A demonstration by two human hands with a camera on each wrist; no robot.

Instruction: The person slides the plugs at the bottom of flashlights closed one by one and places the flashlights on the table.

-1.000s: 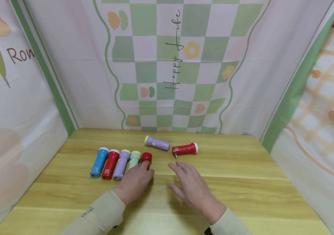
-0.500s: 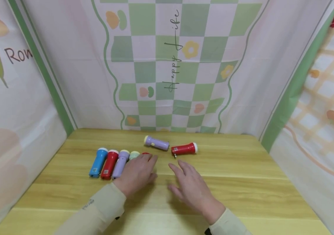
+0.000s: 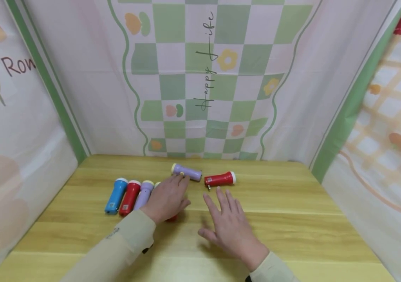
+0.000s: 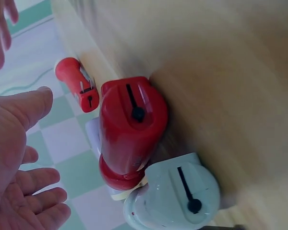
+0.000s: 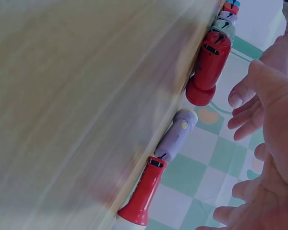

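Note:
My left hand (image 3: 170,197) is over the right end of a row of flashlights, fingers loosely extended and holding nothing. In the left wrist view it is apart from the all-red flashlight (image 4: 132,124), which lies beside a pale green one (image 4: 177,196); the hand mostly hides both in the head view. Leftward in the row lie a purple flashlight (image 3: 145,194), a red one (image 3: 129,199) and a blue one (image 3: 116,197). My right hand (image 3: 232,231) has spread fingers, near a white-rimmed red flashlight (image 3: 219,179) with plug prongs out. Another purple flashlight (image 3: 190,173) lies beyond my left fingertips.
The flashlights lie on a wooden table (image 3: 285,219). A patterned cloth backdrop (image 3: 204,86) stands behind its far edge, with a cloth side panel (image 3: 27,129) on the left and another (image 3: 387,129) on the right.
My left hand has come off the all-red flashlight and moved farther over the table toward the back purple one. The fingers of my right hand have spread wider.

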